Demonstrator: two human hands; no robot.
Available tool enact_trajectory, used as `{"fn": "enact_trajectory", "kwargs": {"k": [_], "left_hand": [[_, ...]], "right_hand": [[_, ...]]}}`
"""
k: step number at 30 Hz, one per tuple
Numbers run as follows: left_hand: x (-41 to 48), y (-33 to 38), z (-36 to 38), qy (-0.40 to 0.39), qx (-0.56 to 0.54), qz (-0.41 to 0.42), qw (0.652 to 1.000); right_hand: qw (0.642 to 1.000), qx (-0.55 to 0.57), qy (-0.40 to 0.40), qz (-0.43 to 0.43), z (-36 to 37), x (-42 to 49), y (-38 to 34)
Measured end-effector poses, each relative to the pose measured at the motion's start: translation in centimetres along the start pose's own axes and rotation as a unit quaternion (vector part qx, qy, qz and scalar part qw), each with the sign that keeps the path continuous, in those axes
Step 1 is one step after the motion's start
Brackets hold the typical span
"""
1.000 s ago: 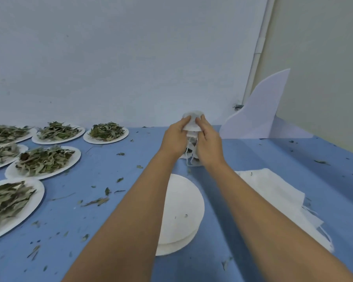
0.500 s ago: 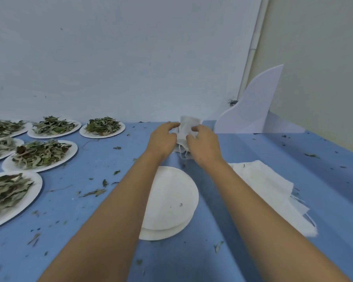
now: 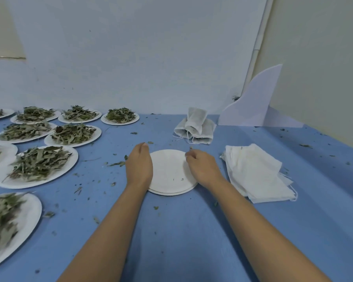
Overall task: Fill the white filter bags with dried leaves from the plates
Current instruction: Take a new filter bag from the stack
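Note:
Several filled white filter bags (image 3: 195, 127) lie piled at the back of the blue table, one propped on top. A stack of flat empty filter bags (image 3: 255, 171) lies to the right. On the left, several white plates carry dried leaves, the nearest to my hands being the leaf plate (image 3: 36, 165). My left hand (image 3: 139, 165) rests with straight fingers at the left edge of two stacked empty plates (image 3: 170, 171). My right hand (image 3: 202, 167) sits on their right edge, fingers curled, with nothing visible in it.
A white curved foam board (image 3: 257, 102) leans in the back right corner against the wall. Leaf crumbs are scattered over the blue table (image 3: 181, 231). More leaf plates (image 3: 120, 117) line the back left.
Both hands let go of the filled bag they held over the back pile and drew back to the stacked empty plates. The camera now looks further left.

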State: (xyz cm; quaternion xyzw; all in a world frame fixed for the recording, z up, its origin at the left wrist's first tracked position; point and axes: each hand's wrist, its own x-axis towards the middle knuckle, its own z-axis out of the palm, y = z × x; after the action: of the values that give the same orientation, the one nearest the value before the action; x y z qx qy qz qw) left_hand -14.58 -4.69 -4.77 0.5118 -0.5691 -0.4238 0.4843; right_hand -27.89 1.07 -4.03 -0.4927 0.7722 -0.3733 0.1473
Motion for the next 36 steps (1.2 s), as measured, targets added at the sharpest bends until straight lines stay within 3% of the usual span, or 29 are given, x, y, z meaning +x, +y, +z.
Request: {"fn": "enact_trajectory", "kwargs": {"k": [5, 10, 13, 15, 17, 23, 28, 36], "left_hand": [[-0.6, -0.1, 0.2, 0.054, -0.004, 0.017, 0.998], [-1.8, 1.2, 1.3, 0.064, 0.088, 0.147, 0.983], [-3.2, 3.1, 3.7, -0.047, 0.091, 0.188, 0.977], [-4.5, 4.4, 5.7, -0.152, 0.067, 0.151, 0.974], [-5.7, 5.1, 7.5, -0.231, 0.067, 0.117, 0.963], [-7.0, 4.7, 9.7, -0.302, 0.127, 0.067, 0.942], [-7.2, 4.6, 9.7, -0.262, 0.151, 0.108, 0.947], [-4.9, 4.8, 7.5, -0.151, 0.011, 0.109, 0.982]], "right_hand": [[0.997, -0.063, 0.040, -0.021, 0.2, -0.7, 0.4], [0.985, -0.023, 0.157, -0.062, -1.3, -1.0, 0.5], [0.963, -0.054, 0.262, -0.011, -3.5, -0.6, 1.4], [0.957, -0.039, 0.279, 0.069, -4.5, -0.5, 2.2], [0.956, 0.051, 0.268, 0.111, -4.8, -0.5, 2.7], [0.930, 0.193, 0.296, 0.105, -5.1, -0.3, 3.6], [0.921, 0.245, 0.289, 0.085, -5.0, -0.6, 3.0], [0.911, 0.223, 0.345, 0.014, -5.3, -1.0, 2.6]]}}
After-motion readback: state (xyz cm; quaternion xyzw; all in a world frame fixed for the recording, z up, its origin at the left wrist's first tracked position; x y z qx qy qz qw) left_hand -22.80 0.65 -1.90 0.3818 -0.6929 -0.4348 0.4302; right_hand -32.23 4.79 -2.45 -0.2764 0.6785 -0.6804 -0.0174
